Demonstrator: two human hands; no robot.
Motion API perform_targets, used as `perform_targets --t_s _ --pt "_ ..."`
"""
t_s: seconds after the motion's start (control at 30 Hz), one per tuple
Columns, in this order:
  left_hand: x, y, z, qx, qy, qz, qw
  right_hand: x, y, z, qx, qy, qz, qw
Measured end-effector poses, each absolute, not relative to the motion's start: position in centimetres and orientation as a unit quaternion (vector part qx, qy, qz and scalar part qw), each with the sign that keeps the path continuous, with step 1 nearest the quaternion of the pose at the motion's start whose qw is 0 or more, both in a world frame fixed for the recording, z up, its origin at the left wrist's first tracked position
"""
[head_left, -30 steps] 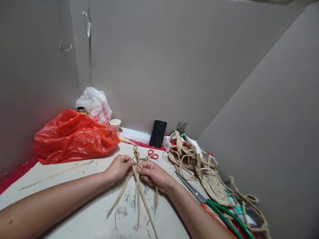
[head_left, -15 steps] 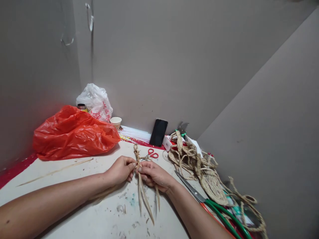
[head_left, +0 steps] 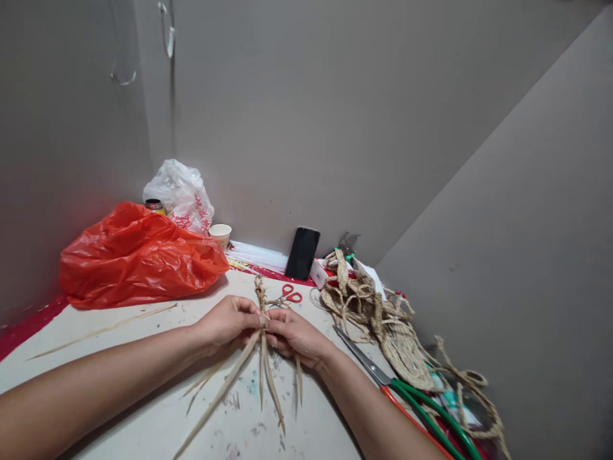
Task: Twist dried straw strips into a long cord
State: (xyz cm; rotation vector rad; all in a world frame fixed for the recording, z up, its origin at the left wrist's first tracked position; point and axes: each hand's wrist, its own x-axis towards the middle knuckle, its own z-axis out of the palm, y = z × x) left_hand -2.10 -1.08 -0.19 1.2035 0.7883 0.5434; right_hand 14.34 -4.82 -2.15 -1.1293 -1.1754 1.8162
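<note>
Left hand [head_left: 232,321] and right hand [head_left: 294,335] meet just below the center of the frame, thumbs and fingers pinched narrow on a piece of straw [head_left: 260,292] above a white board [head_left: 316,428]. The step in hand appears to be working loose strips [head_left: 224,384] at the base of the knotted part; the next move would seem to call for a firm pinch there, with the strips kept apart. The straw's long axis runs nearly upright in the frame, knotted end toward the top, strips fanning to the bottom, the longest toward lower left. Red-handled scissors [head_left: 291,294] lie just beyond the right hand; shears [head_left: 366,363] and coiled rope [head_left: 405,351] fill the lower right.
</note>
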Motion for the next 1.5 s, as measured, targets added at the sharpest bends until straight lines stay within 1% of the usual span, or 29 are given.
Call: perform_targets --t_s 0.07,0.13,0.27,0.37,0.47,0.53,0.73,0.87,0.97,1.27,1.5 --pt "-2.2 -0.6 -0.4 0.57 0.375 0.276 0.677 14.4 -4.8 -2.2 -0.429 -0.454 0.701 0.344" --pt "-2.3 -0.1 -0.5 0.577 0.393 0.284 0.658 14.4 -4.8 -2.3 -0.432 -0.454 0.698 0.346" --pt "-2.4 0.0 -0.3 0.548 0.394 0.256 0.692 14.5 -4.7 -2.3 -0.433 -0.448 0.698 0.353" --pt "-2.3 -0.2 -0.1 0.524 0.378 0.265 0.716 14.5 -4.7 -2.3 -0.433 -0.443 0.701 0.355" --pt "-2.4 0.0 0.0 0.563 0.385 0.288 0.672 14.6 -4.7 -2.3 -0.425 -0.436 0.708 0.358" --pt "-2.5 0.2 -0.3 0.589 0.387 0.282 0.651 14.6 -4.8 -2.2 -0.421 -0.429 0.715 0.358" --pt "-2.3 0.2 -1.6 0.534 0.334 0.199 0.751 14.6 -4.8 -2.1 -0.412 -0.431 0.725 0.345" --pt "-2.1 0.1 -1.7 0.536 0.356 0.199 0.739 14.8 -4.8 -2.3 -0.412 -0.428 0.727 0.343" --pt "-2.1 0.3 -1.7 0.534 0.341 0.199 0.748 14.8 -4.7 -2.3 -0.411 -0.432 0.728 0.337" --pt "-3.0 1.4 -0.9 0.549 0.345 0.12 0.752 14.7 -4.8 -2.0 -0.428 -0.435 0.721 0.33" --pt "-2.1 0.8 -1.1 0.55 0.318 0.158 0.755 14.5 -4.9 -1.9 -0.429 -0.465 0.706 0.318"
